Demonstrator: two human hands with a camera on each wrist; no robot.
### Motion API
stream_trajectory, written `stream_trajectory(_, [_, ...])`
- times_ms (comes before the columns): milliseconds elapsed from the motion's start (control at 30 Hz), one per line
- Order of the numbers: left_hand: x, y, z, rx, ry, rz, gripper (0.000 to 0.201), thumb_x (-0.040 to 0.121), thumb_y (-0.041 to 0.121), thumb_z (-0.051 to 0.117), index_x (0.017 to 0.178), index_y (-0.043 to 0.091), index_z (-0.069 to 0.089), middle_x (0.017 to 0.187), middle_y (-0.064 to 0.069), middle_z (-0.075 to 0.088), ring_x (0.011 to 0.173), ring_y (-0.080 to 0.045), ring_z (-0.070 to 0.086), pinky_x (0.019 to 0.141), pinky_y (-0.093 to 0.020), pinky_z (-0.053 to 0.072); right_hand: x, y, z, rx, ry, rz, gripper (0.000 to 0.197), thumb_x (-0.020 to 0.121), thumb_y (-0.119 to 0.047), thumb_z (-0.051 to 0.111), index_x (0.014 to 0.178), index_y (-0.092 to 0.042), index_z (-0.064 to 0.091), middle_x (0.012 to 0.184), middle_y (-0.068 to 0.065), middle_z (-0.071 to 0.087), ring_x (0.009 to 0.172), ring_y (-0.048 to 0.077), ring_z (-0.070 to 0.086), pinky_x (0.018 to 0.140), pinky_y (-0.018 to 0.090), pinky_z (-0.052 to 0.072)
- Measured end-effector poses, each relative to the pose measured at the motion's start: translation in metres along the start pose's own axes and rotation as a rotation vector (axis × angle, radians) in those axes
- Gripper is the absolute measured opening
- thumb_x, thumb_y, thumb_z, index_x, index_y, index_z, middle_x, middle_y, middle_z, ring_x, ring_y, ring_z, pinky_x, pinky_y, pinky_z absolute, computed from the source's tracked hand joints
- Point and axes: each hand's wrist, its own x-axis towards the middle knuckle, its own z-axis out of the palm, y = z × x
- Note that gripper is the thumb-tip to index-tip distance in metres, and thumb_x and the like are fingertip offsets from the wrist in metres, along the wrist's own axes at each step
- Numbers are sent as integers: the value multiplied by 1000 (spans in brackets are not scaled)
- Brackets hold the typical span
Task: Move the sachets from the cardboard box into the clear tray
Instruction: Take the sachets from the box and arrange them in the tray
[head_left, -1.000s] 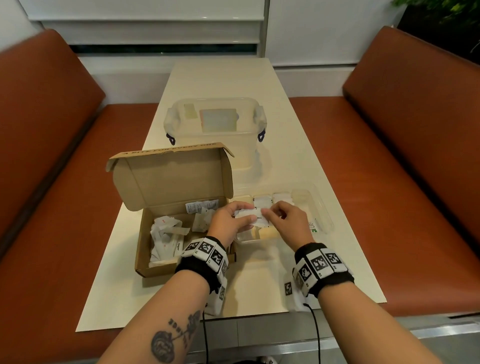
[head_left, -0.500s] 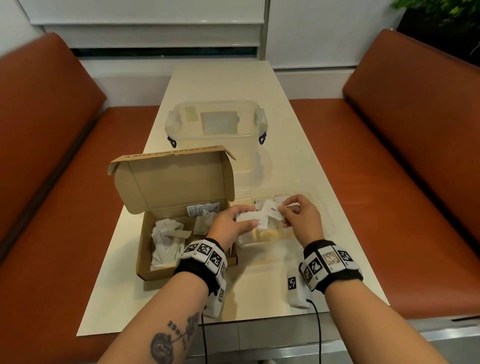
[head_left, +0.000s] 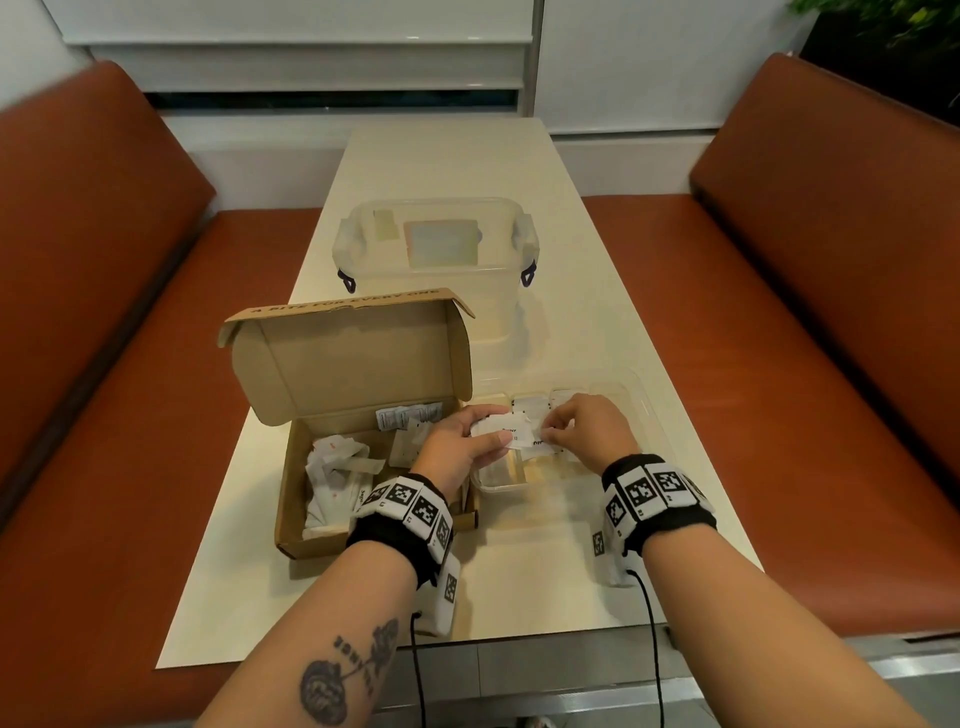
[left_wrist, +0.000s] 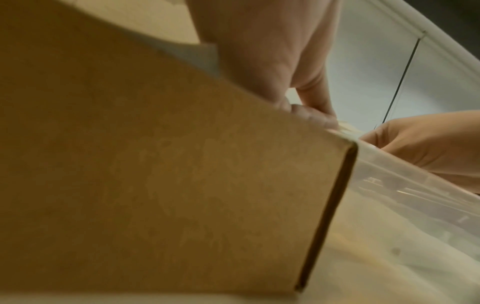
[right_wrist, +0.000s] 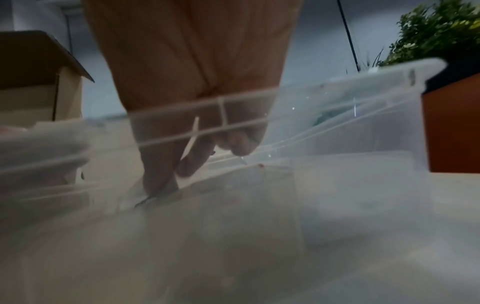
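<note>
- Head view: the left hand (head_left: 457, 447) pinches a small white paper sachet (head_left: 501, 432) between thumb and curled fingers, over the near-left corner of the shallow clear plastic tray (head_left: 641, 402). The right hand (head_left: 582, 428) has its fingertips drawn together on another white sachet lying low in the tray. If the two hands crowd the same spot, one sachet could be knocked over the tray's low rim onto the cream table (head_left: 519, 582).
- More crumpled white sachets (head_left: 337, 467) lie in the open brown cardboard box (head_left: 353, 364), so I judge the task partly done. The left wrist hangs just above the box's right wall; pulling back carelessly could snag it and shove the box.
- The lidded translucent tub (head_left: 436, 260) stands well behind, out of the way.
- Left wrist view: the brown box wall (left_wrist: 182, 185) fills the picture, touching the clear tray's corner (left_wrist: 389, 174). The left fingers (left_wrist: 309, 115) curl tightly, but what they grip is hidden here. The close fit means a nudge to either one moves both.
- Right wrist view: blurred through the tray wall (right_wrist: 337, 98), the right thumb and fingers (right_wrist: 161, 176) press down together onto something flat on the tray floor; I cannot tell whether it is gripped. A thin sachet could stick to the fingers and lift out on release.
</note>
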Motion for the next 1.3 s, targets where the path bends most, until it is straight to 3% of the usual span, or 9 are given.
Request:
stream_trajectory(200, [-1, 0, 0, 15, -14, 13, 29, 82, -9, 63, 100, 14, 66, 114, -9, 59, 89, -13, 63, 68, -15, 56, 2, 0, 9, -175, 23, -19, 13, 85, -28, 67, 92, -20, 74, 92, 0, 69, 103, 20, 48, 76, 25, 37])
stream_trajectory(333, [-1, 0, 0, 9, -11, 14, 29, 82, -10, 64, 100, 14, 66, 104, -4, 61, 88, -13, 63, 68, -15, 56, 2, -5, 16, -247, 66, -56, 11, 88, -22, 62, 92, -17, 71, 92, 2, 68, 102, 22, 48, 74, 24, 35])
stream_trajectory(433, [0, -1, 0, 6, -8, 20, 29, 82, -10, 63, 103, 11, 65, 98, 0, 61, 83, -10, 63, 68, -15, 55, 1, -8, 20, -238, 95, -92, 9, 82, -16, 64, 91, -17, 63, 89, 2, 66, 96, 22, 49, 69, 26, 34])
stream_trajectory(633, [0, -2, -1, 16, -7, 23, 30, 82, -9, 64, 100, 14, 66, 97, 0, 61, 81, -8, 63, 68, -15, 55, 3, -11, 23, -347, 29, -141, 31, 73, -35, 74, 94, -21, 55, 95, -1, 63, 97, 23, 49, 71, 31, 31])
stream_trajectory(967, [0, -1, -1, 25, -7, 3, 30, 80, -8, 66, 99, 16, 67, 99, -4, 62, 86, -13, 64, 67, -16, 56, 5, -15, 22, -420, 21, -126, 36, 75, -43, 71, 94, -20, 50, 97, 1, 64, 99, 26, 51, 78, 36, 36])
stream_trajectory(1067, [0, -2, -1, 25, -3, 4, 30, 80, -7, 67, 98, 16, 68, 98, -5, 63, 85, -13, 65, 67, -16, 56, 0, -15, 19, -286, 52, -116, 25, 78, -33, 69, 89, -20, 51, 90, 1, 64, 94, 25, 51, 74, 33, 33])
stream_trajectory(1133, [1, -1, -1, 28, 11, 8, 28, 79, -6, 68, 97, 16, 68, 97, -4, 65, 83, -13, 66, 67, -16, 56, -2, -15, 14, -37, 116, -83, 10, 83, -24, 63, 86, -16, 57, 81, 1, 65, 85, 22, 55, 70, 31, 37])
stream_trajectory(1200, [2, -2, 0, 23, 37, 11, 26, 79, -4, 70, 95, 16, 69, 95, -2, 66, 79, -10, 68, 66, -16, 55, -6, -18, 7, 224, 151, -27, 17, 87, -29, 62, 80, -13, 61, 73, 1, 66, 71, 16, 58, 67, 29, 43])
stream_trajectory(1300, [2, -2, 3, 13, 71, 25, 22, 78, -2, 71, 92, 14, 68, 96, 2, 66, 75, -7, 69, 64, -16, 55, -12, -26, -1, 402, 86, -13, 26, 81, -33, 72, 76, -8, 64, 67, 3, 63, 60, 9, 53, 59, 20, 43])
